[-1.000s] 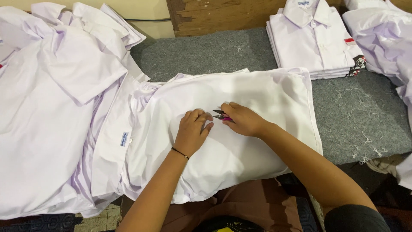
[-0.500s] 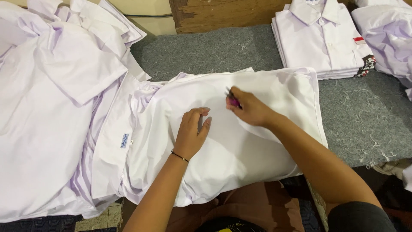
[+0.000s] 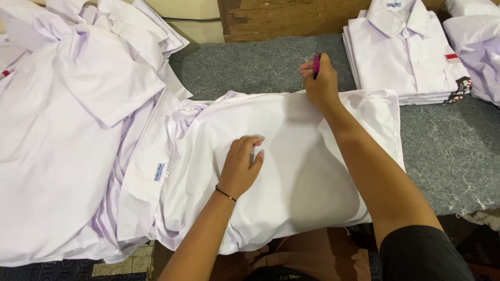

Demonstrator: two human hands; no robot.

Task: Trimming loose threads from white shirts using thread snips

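Shirt (image 3: 291,166), white and spread flat, lies across the near edge of the grey felt table (image 3: 448,151), its hem hanging over the front edge toward the person. On its middle rests the left hand (image 3: 242,169), palm down, fingers loosely curled and pressing the cloth; it grips nothing, and a thin dark bracelet (image 3: 225,193) circles the wrist. At the shirt's far edge the right hand (image 3: 320,83) is closed around a small pink-handled tool (image 3: 316,62), held upright between thumb and fingers; only the pink grip and a dark tip above it show, so whether it is a snipper or something else cannot be told. The heel of that hand touches the shirt's far hem, while the tool itself stands over bare felt just beyond it. To the left, a loose pile (image 3: 67,135) of white shirts overlaps the spread shirt's side, one with a small label (image 3: 159,171) at its edge. At the far right a neat stack (image 3: 406,57) of folded white shirts sits on the table, collar uppermost, well apart from the hands, with a small red tag (image 3: 452,58) on its top shirt. Further white cloth (image 3: 476,41) lies beside the stack at the right edge. No box, bin or other container shows in view; loose threads speckle the felt.
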